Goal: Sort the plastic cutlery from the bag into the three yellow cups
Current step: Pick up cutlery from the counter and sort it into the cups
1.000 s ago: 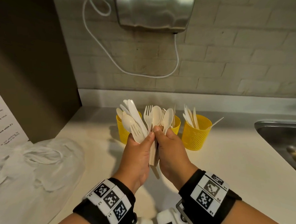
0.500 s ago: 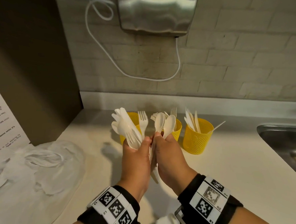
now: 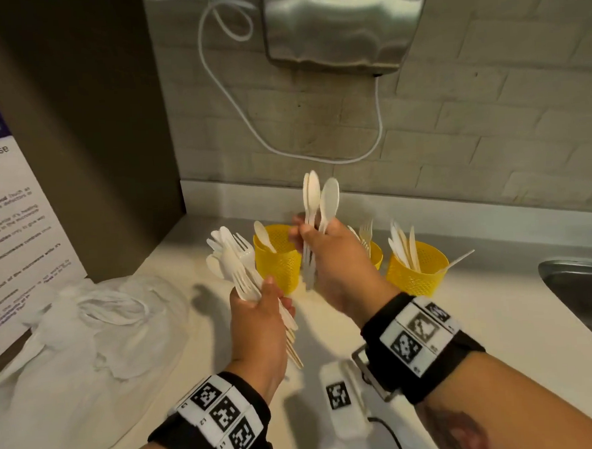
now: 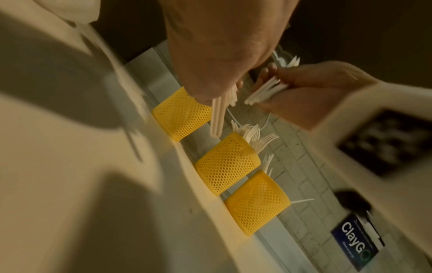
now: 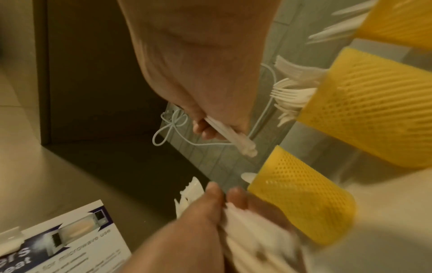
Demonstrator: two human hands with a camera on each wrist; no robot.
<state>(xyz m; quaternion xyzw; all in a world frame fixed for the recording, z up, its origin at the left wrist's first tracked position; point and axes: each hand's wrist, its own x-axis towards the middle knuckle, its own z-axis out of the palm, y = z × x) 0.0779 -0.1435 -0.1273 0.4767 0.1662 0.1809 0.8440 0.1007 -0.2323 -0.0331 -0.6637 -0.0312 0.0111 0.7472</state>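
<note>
At the far left of the pale desk [image 3: 499, 333], a printed paper notice [image 3: 9, 218] leans against a dark brown panel, and a crumpled translucent white plastic bag [image 3: 70, 325] lies flat in front of it. Right of the bag, the left hand [image 3: 259, 329] is raised above the desk, its fingers [image 4: 311, 81] curled tight around a mixed bundle of white plastic forks, spoons and knives [image 3: 233, 262] that fans up and to the left. Just beyond it stands the left yellow mesh cup [image 3: 277, 259], holding one white plastic spoon [image 3: 263, 235]. The right hand [image 3: 337, 260] hovers in front of and above this cup, fingers [image 5: 205, 129] closed on three white plastic spoons [image 3: 315, 202] held upright, bowls up, handles hanging down near the cup's right side. Behind the right hand, the middle yellow mesh cup [image 4: 228, 164] holds white plastic forks [image 3: 365, 236]. Further right, apart from the hands, the right yellow mesh cup [image 3: 417, 269] holds white plastic knives [image 3: 403, 244]. On the tiled wall above hangs a steel hand dryer [image 3: 342, 22] with a looping white cord [image 3: 248, 123]. A steel sink [image 3: 582, 288] edges the desk at the far right.
</note>
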